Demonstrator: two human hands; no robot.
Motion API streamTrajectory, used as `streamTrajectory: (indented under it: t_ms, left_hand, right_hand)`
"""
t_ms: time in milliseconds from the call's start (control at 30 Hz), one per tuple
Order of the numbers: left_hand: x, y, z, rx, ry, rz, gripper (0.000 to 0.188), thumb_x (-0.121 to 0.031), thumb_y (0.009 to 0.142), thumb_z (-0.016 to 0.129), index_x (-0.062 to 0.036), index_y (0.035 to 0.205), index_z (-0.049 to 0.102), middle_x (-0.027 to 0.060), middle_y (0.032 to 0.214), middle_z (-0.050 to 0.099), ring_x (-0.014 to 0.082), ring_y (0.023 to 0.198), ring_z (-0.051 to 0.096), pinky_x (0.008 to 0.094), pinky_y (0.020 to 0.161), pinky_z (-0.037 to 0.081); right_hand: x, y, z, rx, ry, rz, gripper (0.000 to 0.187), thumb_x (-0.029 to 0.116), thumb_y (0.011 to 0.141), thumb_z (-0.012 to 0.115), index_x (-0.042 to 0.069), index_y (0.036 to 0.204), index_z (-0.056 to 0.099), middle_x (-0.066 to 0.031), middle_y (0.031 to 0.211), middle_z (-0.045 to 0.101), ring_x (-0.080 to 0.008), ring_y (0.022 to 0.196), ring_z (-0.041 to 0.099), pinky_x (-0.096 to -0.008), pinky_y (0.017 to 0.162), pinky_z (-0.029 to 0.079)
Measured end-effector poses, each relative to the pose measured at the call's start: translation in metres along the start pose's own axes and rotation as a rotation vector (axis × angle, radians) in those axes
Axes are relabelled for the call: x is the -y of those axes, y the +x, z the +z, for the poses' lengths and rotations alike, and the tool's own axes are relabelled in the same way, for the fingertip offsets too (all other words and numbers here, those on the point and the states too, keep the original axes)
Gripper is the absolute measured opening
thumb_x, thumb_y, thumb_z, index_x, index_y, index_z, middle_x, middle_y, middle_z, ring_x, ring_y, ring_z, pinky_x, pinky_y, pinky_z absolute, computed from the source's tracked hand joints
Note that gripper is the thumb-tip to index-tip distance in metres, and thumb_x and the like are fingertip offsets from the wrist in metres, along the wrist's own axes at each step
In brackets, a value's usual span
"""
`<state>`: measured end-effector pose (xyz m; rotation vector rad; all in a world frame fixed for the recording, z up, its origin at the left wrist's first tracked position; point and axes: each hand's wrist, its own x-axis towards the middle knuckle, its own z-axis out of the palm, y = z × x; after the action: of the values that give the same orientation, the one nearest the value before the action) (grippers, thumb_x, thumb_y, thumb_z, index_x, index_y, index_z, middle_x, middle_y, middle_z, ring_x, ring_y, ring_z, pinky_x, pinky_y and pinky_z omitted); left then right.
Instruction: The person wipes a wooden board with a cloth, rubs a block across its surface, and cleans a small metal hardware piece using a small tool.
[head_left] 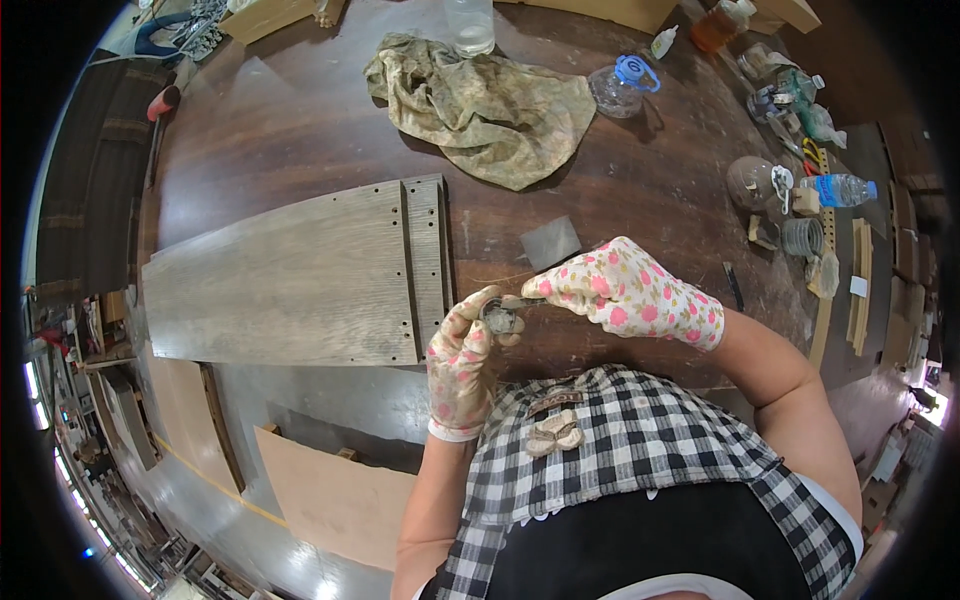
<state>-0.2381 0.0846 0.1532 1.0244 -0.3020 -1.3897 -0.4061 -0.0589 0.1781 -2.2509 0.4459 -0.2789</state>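
Observation:
Both my hands wear white gloves with a pink flower print. My left hand [462, 365] is closed around a small round cup [498, 319] with greyish-white stuff in it. My right hand [630, 295] pinches a thin dark tool [532, 302], whose tip reaches the cup; its exact kind cannot be made out. Just beyond the right hand, a grey square sheet [550, 243] lies flat on the brown table [290, 130]. To the left are stacked grey wood-grain boards [290, 280] with small dark holes near their right ends.
A crumpled, stained cloth [480, 110] lies at the far middle, beside a clear jug [615, 95] with a blue handle. Several bottles and jars, including a water bottle [840, 190], line the right side. A red-headed mallet [163, 103] rests at the far left edge.

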Motion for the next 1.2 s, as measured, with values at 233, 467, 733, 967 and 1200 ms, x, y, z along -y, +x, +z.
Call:
streamTrajectory:
  t_ms: [233, 467, 733, 967, 1200]
  left_hand:
    - [0.011, 0.004, -0.001, -0.03, 0.09, 0.116, 0.045, -0.019, 0.087, 0.064, 0.001, 0.123, 0.048, 0.0113, 0.111, 0.058, 0.0162, 0.094, 0.058, 0.0274, 0.083, 0.048]
    - [0.025, 0.011, 0.009, -0.13, 0.08, 0.354, 0.042, -0.011, 0.087, 0.062, -0.0015, 0.123, 0.044, 0.0131, 0.123, 0.051, 0.0193, 0.107, 0.054, 0.0332, 0.094, 0.045]
    - [0.025, 0.008, 0.008, -0.149, 0.009, 0.341, 0.04, -0.011, 0.088, 0.06, -0.0021, 0.124, 0.042, 0.0118, 0.123, 0.05, 0.0186, 0.108, 0.053, 0.0311, 0.093, 0.045]
    - [0.027, 0.011, -0.002, -0.158, 0.05, 0.307, 0.04, -0.01, 0.088, 0.06, -0.0017, 0.123, 0.043, 0.0117, 0.119, 0.053, 0.0178, 0.104, 0.055, 0.0276, 0.089, 0.046]
    - [0.019, 0.012, -0.002, -0.109, -0.117, 0.247, 0.048, -0.016, 0.082, 0.07, -0.0047, 0.122, 0.046, 0.0119, 0.12, 0.053, 0.0174, 0.1, 0.057, 0.0296, 0.087, 0.05]
  right_hand:
    - [0.026, -0.003, 0.0, 0.0, 0.463, 0.505, 0.022, 0.013, 0.09, 0.052, 0.002, 0.104, 0.064, -0.0092, 0.074, 0.066, -0.016, 0.062, 0.062, -0.0289, 0.059, 0.048]
    - [0.035, -0.003, 0.019, -0.112, 0.951, 0.663, 0.028, 0.009, 0.093, 0.047, -0.006, 0.116, 0.054, 0.0014, 0.059, 0.05, -0.0044, 0.052, 0.045, -0.0219, 0.049, 0.038]
    - [0.043, 0.0, 0.029, -0.187, -0.164, 0.03, 0.04, 0.007, 0.077, 0.058, 0.002, 0.117, 0.057, -0.0117, 0.088, 0.063, -0.0246, 0.074, 0.063, -0.0327, 0.06, 0.052]
    - [0.053, 0.008, 0.021, 0.157, -0.491, 0.036, 0.045, 0.017, 0.075, 0.058, 0.008, 0.119, 0.056, -0.0058, 0.083, 0.058, -0.0208, 0.076, 0.059, -0.0321, 0.055, 0.048]
    - [0.026, 0.006, 0.005, -0.238, -0.162, -0.054, 0.032, 0.011, 0.078, 0.06, 0.011, 0.109, 0.063, -0.0055, 0.072, 0.056, -0.0206, 0.062, 0.057, -0.032, 0.051, 0.046]
